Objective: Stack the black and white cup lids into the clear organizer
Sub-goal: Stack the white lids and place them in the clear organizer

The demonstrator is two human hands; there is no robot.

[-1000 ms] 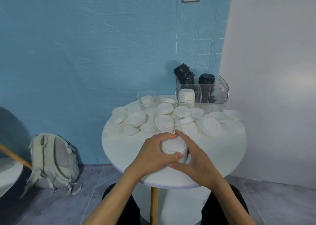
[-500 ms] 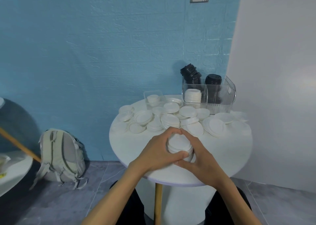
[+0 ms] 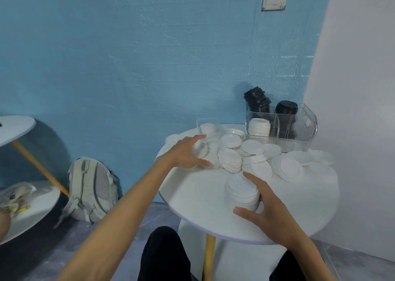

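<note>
Our right fingers (image 3: 249, 177) and thumb curve around the near stack of round white plastic cup lids (image 3: 242, 192), cupping its right side without lifting it; the right hand (image 3: 267, 208) steadies it upright on the round white table (image 3: 196, 193). Our left fingers (image 3: 195, 139) are spread and half curled over a small bunch of loose white lids (image 3: 202, 150) at the left end of the scattered pile of flat white lids (image 3: 252, 152). They seem to be closing on that bunch, though blur keeps us from telling whether the grip is firm.

The clear ribbed plastic organizer (image 3: 299, 129) sits at the far right of the table, against the blue wall. Its front left compartment holds a short stack of white lids (image 3: 259, 126), and black plastic lids (image 3: 286, 107) stand in the compartments behind and to the right; one black stack leans.

What the next move turns on, as we judge it: the organizer lies beyond and to the right of the gathered stack, with the loose pile between them. Our right hand is the nearer one, so we would carry the stack with its axis kept vertical, up and over the pile. Our left hand, well apart from the organizer, is better placed to keep collecting.
</note>
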